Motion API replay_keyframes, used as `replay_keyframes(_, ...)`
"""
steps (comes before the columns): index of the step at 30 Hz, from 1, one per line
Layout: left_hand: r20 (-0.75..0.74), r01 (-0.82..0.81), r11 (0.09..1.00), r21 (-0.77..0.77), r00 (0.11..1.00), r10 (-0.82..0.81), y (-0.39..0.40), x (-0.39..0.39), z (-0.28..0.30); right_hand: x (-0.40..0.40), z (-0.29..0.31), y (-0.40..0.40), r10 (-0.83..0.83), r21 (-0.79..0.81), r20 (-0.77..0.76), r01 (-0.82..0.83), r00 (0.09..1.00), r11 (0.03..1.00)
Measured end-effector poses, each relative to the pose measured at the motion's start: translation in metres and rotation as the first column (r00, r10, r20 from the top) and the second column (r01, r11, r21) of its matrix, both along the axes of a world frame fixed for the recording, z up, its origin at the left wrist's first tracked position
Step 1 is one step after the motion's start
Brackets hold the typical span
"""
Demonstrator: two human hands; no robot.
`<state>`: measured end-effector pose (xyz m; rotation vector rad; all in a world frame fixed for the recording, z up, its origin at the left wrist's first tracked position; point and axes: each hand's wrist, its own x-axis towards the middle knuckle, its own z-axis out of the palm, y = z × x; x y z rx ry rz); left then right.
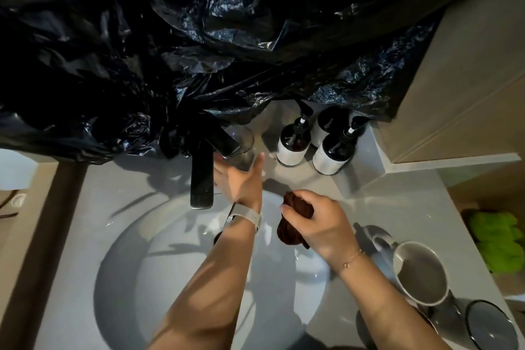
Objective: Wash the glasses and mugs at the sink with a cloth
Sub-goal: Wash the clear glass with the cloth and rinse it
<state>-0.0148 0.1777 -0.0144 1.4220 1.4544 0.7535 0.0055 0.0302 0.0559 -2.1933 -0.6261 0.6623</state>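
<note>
My left hand reaches over the back rim of the white sink, and its fingers wrap the base of a clear drinking glass that stands on the counter behind the black tap. My right hand grips a bunched dark brown cloth above the sink's right side. A grey mug lies tilted on the counter at the right, open end up. Another clear glass sits at the bottom right corner, partly cut off by the frame.
Black plastic sheeting hangs over the whole back wall, down to the tap. Two dark pump bottles with white labels and a third behind them stand at the back right. A bright green cloth lies in a compartment right of the counter.
</note>
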Motion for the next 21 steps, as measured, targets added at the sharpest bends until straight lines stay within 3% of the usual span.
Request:
replay_keyframes(4, -0.057, -0.148, 0.989, -0.024, 0.988, 0.146, 0.002, 0.02, -0.002, -0.002, 0.002, -0.012, -0.057, -0.011, -0.034, 0.057, 0.998, 0.998)
replay_keyframes(9, -0.078, -0.219, 0.974, 0.062, 0.972, 0.224, 0.004, 0.026, -0.013, 0.001, 0.013, -0.041, -0.05, -0.071, 0.086, 0.056, 0.995, 0.996)
replay_keyframes(16, -0.029, -0.022, 0.97, 0.243, 0.999, 0.03, -0.005, -0.004, -0.03, 0.007, 0.02, -0.055, -0.092, -0.055, 0.055, 0.095, 0.994, 0.994)
replay_keyframes(21, 0.063, 0.126, 0.988, 0.09, 0.989, -0.132, 0.01, -0.007, -0.03, 0.004, 0.021, -0.057, -0.081, -0.05, 0.065, 0.084, 0.995, 0.995)
